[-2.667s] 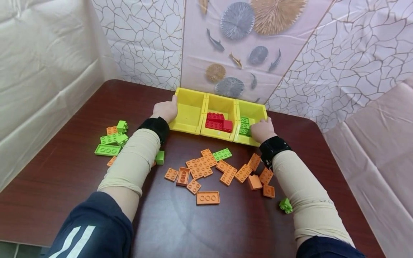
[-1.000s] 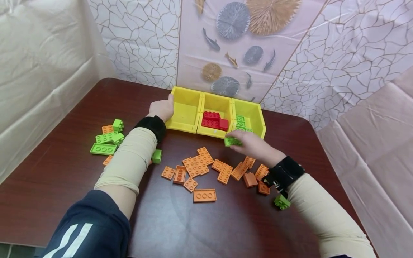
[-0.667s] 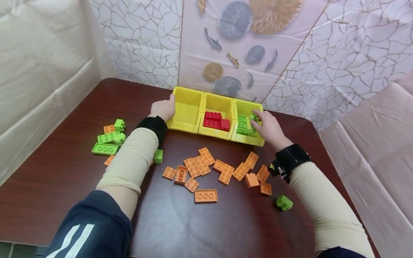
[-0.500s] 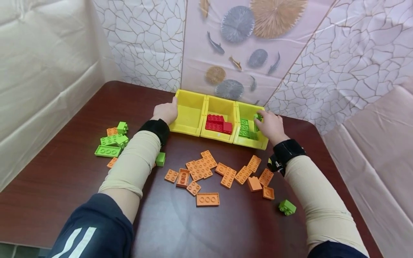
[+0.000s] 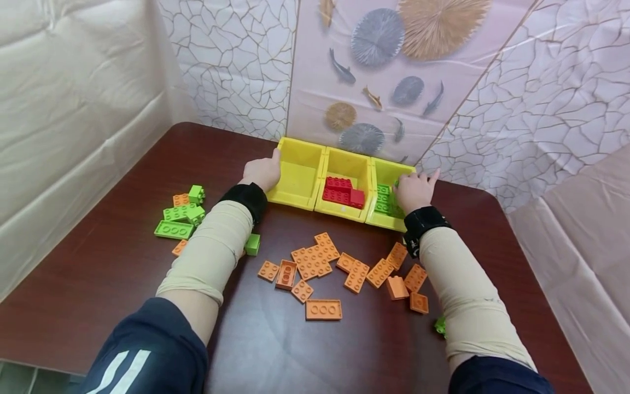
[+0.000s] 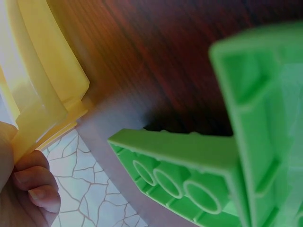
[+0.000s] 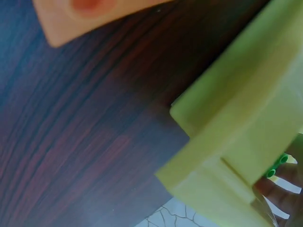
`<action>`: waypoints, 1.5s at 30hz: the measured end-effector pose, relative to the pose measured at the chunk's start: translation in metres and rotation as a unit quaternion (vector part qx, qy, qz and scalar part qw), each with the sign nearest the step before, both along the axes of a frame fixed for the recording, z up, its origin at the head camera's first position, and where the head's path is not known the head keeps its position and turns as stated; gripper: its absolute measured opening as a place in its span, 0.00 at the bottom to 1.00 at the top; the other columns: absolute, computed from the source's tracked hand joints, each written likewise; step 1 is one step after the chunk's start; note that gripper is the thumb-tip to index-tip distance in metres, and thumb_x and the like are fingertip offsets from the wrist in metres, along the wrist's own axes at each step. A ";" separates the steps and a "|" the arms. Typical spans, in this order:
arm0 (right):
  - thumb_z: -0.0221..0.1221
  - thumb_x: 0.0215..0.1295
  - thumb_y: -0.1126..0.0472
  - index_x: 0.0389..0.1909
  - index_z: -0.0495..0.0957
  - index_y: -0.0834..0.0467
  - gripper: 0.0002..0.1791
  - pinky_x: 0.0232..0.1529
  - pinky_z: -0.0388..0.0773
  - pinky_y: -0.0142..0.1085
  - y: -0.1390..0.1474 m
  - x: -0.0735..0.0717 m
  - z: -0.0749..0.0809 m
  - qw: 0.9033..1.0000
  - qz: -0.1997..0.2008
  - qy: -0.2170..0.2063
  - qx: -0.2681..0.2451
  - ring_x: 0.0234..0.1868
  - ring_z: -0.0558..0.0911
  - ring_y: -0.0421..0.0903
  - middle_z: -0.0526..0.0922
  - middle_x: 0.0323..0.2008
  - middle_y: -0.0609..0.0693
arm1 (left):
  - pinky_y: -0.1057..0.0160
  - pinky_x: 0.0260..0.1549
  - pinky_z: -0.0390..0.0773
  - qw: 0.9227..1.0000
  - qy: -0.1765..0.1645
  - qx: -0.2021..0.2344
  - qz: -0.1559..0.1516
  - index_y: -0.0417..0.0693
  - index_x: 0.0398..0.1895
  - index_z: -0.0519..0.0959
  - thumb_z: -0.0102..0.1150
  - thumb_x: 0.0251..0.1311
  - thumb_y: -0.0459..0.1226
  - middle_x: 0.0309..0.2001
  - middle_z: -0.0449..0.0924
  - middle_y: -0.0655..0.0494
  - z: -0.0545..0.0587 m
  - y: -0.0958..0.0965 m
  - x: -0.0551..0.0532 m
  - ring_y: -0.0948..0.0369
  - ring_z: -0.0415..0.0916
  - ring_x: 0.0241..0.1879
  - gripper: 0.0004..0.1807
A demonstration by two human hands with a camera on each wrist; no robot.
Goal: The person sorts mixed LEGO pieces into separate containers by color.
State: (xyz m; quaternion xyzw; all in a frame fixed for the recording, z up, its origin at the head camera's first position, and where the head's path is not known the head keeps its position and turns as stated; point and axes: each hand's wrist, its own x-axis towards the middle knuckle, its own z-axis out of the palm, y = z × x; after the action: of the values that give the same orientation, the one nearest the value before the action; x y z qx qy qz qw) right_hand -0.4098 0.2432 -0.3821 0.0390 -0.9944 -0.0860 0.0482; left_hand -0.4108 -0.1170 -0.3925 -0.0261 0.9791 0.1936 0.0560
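Three yellow bins joined in a row stand at the back of the table. My left hand (image 5: 262,173) grips the outer edge of the left bin (image 5: 297,178); the left wrist view shows its fingers (image 6: 37,176) curled at the rim. Over the right bin (image 5: 386,220) is my right hand (image 5: 414,192), its fingers down inside around a green toy building brick (image 7: 283,159), largely hidden by the hand and the bin wall. Other green bricks (image 5: 382,198) lie in that bin. Red bricks (image 5: 338,189) sit in the middle bin.
Orange bricks (image 5: 314,261) are scattered over the table's middle, more of them toward the right. A mixed pile of green bricks (image 5: 174,229) and orange ones lies at the left. A single green brick (image 5: 440,326) is partly behind my right forearm.
My right hand picked up a green brick in front of the bins, carried it right into the right bin, and has sunk lower there. My left hand has stayed on the left bin.
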 end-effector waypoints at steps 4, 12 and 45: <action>0.49 0.69 0.51 0.53 0.73 0.65 0.22 0.60 0.27 0.64 0.006 0.005 -0.002 1.000 -0.016 -0.012 0.025 0.60 0.58 0.70 0.65 0.55 0.69 | 0.55 0.46 0.67 0.999 -0.008 0.034 0.015 0.40 0.45 0.76 0.09 0.70 0.53 0.30 0.72 0.46 0.002 0.010 0.004 0.51 0.70 0.38 0.40; 0.42 0.70 0.65 0.48 0.79 0.62 0.17 0.60 0.30 0.65 0.020 0.015 -0.015 0.985 -0.009 -0.090 0.147 0.64 0.48 0.72 0.57 0.61 0.71 | 0.56 0.43 0.67 0.999 -0.024 0.039 0.014 0.42 0.38 0.76 0.06 0.68 0.56 0.28 0.71 0.48 -0.014 0.027 0.003 0.52 0.70 0.35 0.42; 0.56 0.65 0.56 0.50 0.75 0.67 0.20 0.45 0.73 0.50 0.073 0.213 0.032 0.952 0.133 -0.239 -0.137 0.44 0.78 0.55 0.79 0.43 0.59 | 0.49 0.48 0.66 0.999 -0.025 -0.018 -0.040 0.34 0.63 0.56 0.07 0.70 0.50 0.34 0.70 0.41 0.011 0.001 0.004 0.46 0.69 0.42 0.35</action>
State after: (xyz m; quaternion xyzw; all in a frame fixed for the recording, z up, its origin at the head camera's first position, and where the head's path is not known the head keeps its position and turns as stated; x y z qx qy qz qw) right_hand -0.1972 0.3162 -0.3497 0.1833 -0.9648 0.0701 -0.1748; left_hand -0.4064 -0.1160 -0.3815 0.0075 0.9810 0.1733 0.0872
